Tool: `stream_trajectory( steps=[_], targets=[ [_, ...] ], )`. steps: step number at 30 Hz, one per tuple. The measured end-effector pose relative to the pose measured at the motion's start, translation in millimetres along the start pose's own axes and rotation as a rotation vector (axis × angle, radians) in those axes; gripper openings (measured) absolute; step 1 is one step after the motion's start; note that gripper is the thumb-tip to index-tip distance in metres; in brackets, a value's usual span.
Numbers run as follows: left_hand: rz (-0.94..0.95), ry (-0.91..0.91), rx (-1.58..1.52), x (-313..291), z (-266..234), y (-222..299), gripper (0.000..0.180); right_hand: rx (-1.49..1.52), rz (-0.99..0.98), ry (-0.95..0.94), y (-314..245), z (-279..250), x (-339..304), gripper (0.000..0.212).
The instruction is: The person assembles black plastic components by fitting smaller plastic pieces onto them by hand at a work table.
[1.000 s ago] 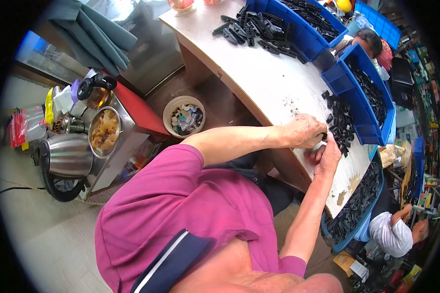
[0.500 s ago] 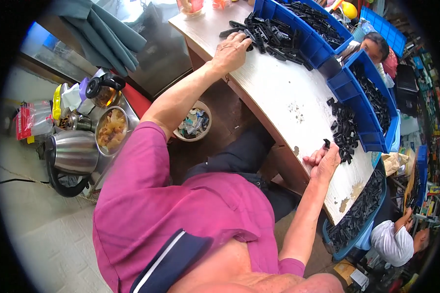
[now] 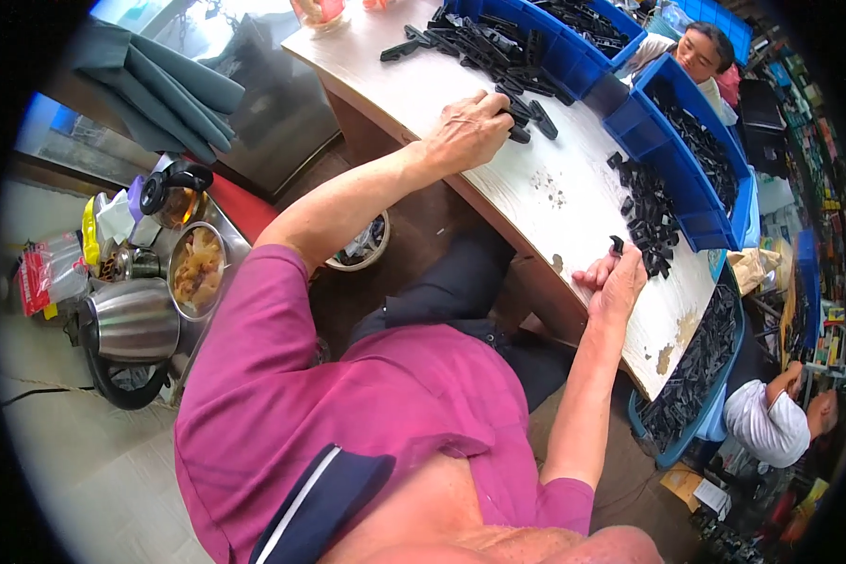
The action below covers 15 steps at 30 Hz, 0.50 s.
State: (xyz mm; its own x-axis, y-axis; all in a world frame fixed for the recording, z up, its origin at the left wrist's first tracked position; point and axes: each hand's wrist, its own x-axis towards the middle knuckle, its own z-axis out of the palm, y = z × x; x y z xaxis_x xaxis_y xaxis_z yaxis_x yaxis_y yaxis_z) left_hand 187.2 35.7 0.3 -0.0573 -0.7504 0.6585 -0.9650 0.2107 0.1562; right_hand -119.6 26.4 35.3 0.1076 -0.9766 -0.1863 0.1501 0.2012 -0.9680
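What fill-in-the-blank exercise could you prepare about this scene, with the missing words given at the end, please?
1. The left hand is at the long parts, which are coloured ____.
2. The small curved piece is held in the ____ hand.
3. The bins on the table are coloured ____.

Missing words: black; right; blue.

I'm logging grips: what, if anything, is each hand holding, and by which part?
Right hand: a small black piece, by its lower end. Left hand: at long black pieces; whether gripping, unclear.
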Motion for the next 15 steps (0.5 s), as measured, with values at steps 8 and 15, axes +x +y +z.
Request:
stream_trajectory(
  steps=[8, 15],
  targets=[
    [-0.068, -0.159, -0.010, 4, -5, 25, 0.007, 0.012, 0.005, 0.020, 2, -2, 3, 0.033],
    [-0.163, -0.368, -0.117, 31, -5, 56, 0.013, 0.009, 0.023, 0.077, -4, 4, -1, 0.034]
  ],
)
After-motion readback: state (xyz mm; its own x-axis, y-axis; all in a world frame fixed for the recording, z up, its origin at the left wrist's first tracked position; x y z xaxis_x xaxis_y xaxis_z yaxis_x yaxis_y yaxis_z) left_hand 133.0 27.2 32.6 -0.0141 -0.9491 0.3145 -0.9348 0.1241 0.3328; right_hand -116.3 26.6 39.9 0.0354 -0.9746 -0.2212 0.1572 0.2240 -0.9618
